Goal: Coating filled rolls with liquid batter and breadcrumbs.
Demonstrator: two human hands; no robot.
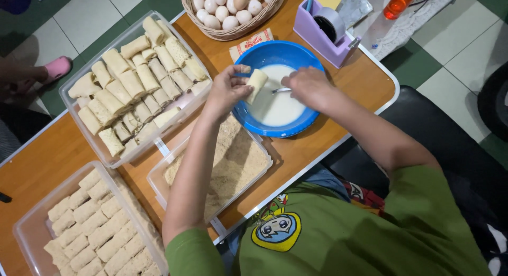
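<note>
Left hand pinches a pale roll at one end, fingers clamped on it, above the blue bowl of white batter. Right hand, just beside the roll, is closed around a metal utensil dipping into the batter. A crumb tray lies below the left wrist.

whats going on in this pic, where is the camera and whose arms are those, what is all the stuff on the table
There is no machine here. The one picture comes from a camera worn on a person's head, looking down, so the two arms are that person's own. The left hand holds a pale roll over a blue bowl of white liquid. The right hand holds a metal utensil in the liquid. On the wooden table lie a clear tub of plain rolls, a tray of crumbs, a tub of crumbed rolls, a basket of eggs and a purple tape dispenser.
</note>
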